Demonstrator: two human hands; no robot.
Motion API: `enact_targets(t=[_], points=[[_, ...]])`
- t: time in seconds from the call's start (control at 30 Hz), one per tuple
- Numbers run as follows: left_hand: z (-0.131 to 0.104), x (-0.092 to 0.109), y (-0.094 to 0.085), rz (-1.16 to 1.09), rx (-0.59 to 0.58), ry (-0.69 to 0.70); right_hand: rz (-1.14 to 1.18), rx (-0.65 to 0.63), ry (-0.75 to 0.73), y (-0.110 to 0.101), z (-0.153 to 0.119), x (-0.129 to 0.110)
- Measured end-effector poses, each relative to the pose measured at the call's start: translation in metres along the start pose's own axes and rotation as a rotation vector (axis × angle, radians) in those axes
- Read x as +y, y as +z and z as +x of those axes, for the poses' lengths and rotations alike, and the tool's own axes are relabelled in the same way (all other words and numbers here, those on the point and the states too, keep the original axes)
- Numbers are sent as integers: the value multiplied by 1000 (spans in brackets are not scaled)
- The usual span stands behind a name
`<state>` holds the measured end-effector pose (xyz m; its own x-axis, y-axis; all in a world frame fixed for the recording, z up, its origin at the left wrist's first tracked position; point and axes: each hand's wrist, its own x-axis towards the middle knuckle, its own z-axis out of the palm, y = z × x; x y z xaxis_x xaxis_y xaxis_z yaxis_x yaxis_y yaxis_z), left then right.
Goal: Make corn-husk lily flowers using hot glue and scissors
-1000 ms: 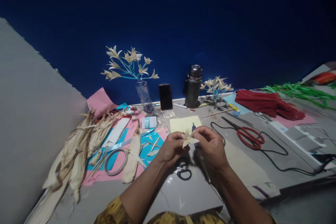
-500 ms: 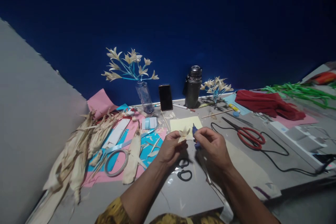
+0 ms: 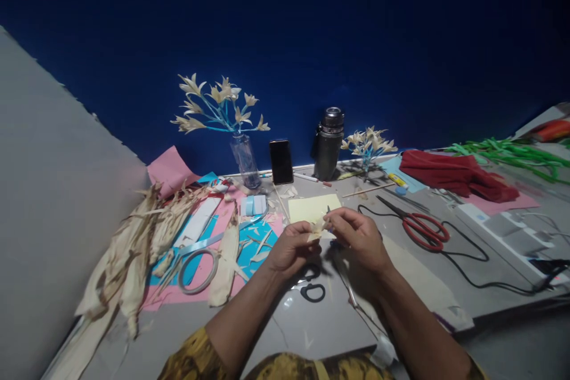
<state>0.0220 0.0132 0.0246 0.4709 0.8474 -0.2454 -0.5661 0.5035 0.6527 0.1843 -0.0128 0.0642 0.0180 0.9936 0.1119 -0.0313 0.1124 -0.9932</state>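
Note:
My left hand (image 3: 291, 249) is closed in a pinch on a small cream flower (image 3: 315, 231) made of dried corn husk. The fingers of my right hand (image 3: 358, 240) are pinched at the flower's right side, on one of its petals. Behind those fingers the dark tip of a blue glue gun (image 3: 328, 209) shows; the rest is mostly covered, and I cannot tell whether my right hand still grips it. A pale yellow paper sheet (image 3: 307, 206) lies just beyond both hands. Below my left hand are black-handled scissors (image 3: 313, 292).
Corn husks (image 3: 133, 261), a tape roll (image 3: 198, 272) and blue and pink paper spread at left. Behind stand a bottle (image 3: 244, 160) of husk flowers, a phone (image 3: 281, 162) and a flask (image 3: 328, 145). Red-handled scissors (image 3: 425, 231), a black cord and a power strip (image 3: 499, 243) lie right.
My right hand's fingers have moved left from the glue gun's body to the flower and now pinch it. The flower is more hidden between both hands. My left hand has barely moved.

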Motion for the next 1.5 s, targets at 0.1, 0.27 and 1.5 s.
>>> enact_targets(t=[0.1,0.27,1.5], points=[[0,-1,1,40,-4,11,-18,-39,17,-4,1,-2],[2,-2,2,65,15,49,-78,-54,-3,-8,1,-6],[5,2,-7,4,31,92,-124,-217,-38,-22,43,3]])
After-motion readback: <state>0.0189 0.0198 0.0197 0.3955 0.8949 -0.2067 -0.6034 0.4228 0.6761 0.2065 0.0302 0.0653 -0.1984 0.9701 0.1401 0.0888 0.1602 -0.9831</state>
